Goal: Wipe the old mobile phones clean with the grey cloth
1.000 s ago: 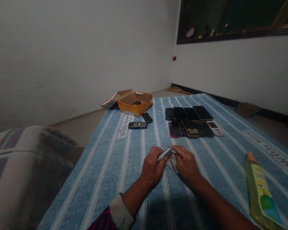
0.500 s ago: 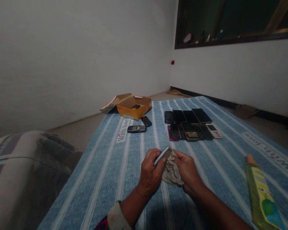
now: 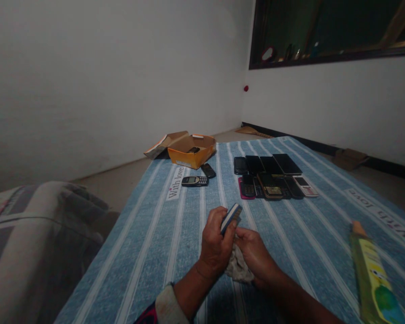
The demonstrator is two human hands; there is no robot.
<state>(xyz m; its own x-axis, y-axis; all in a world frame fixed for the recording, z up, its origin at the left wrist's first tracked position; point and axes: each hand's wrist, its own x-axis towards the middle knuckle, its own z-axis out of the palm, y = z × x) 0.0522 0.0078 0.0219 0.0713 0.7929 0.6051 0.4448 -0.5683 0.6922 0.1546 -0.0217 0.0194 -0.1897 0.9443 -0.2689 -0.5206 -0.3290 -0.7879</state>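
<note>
Near the middle of the cloth-covered table, my left hand (image 3: 216, 240) grips a small blue and white keypad phone (image 3: 231, 218), tilted with its top edge up and to the right. Close beside it, my right hand (image 3: 254, 252) is closed on a crumpled grey-white cloth (image 3: 239, 265) that hangs below the fingers. The cloth lies against the lower end of the phone, partly hidden by both hands. Beyond them lie a dark keypad phone with a pale screen (image 3: 195, 181) and another black phone (image 3: 208, 170).
An open orange cardboard box (image 3: 192, 156) with a dark phone inside stands at the far left. Several phones (image 3: 273, 177) lie in two rows to the right. A yellow-green bottle (image 3: 374, 274) with an orange cap lies at the right. Striped blue tablecloth (image 3: 155, 252) covers the surface.
My right hand and the cloth have moved down along the phone, from its upper part to its lower end. The phone is tilted more upright in my left hand. The view has shifted slightly.
</note>
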